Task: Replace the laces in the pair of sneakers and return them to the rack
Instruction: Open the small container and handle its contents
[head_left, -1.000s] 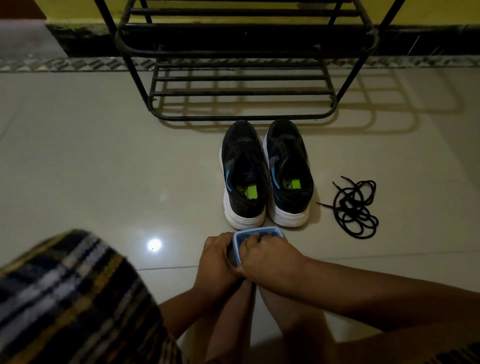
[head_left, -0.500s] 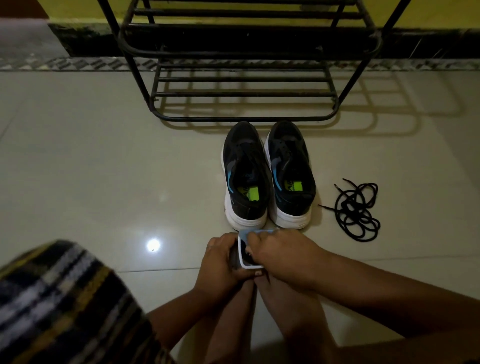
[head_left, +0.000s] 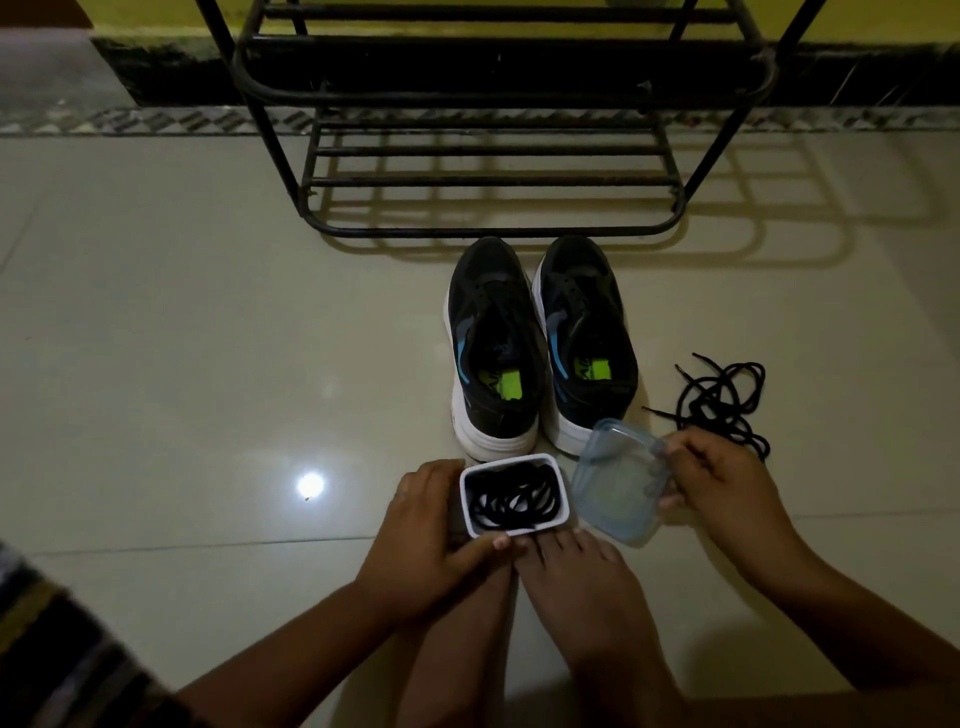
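Small white rectangular plastic container (head_left: 514, 493) sits uncovered on the floor just in front of the person's bare toes (head_left: 566, 545); a coil of black replacement laces (head_left: 514, 501) fills it. Left hand (head_left: 431, 525) grips the container's left wall, thumb hooked along the near edge. Right hand (head_left: 711, 483) pinches the translucent blue plastic lid (head_left: 615, 488) by its right edge, fingers curled round it, lid tilted and held just right of the container.

Pair of black sneakers with white soles (head_left: 540, 348) stands side by side directly beyond the container, heels toward the person, toes toward the black metal shoe rack (head_left: 493, 156). Eyelets look empty, though the dim light leaves this uncertain. Loose tangle of black laces (head_left: 722, 400) lies on the tile floor (head_left: 182, 338) right of the sneakers, partly behind the right hand.

Key relation: the coiled laces lie between the two hands, nearer the left. The left is busy steadying the container, so the right likely must set the lid down first, then reach left into the container. Lacing not yet begun.
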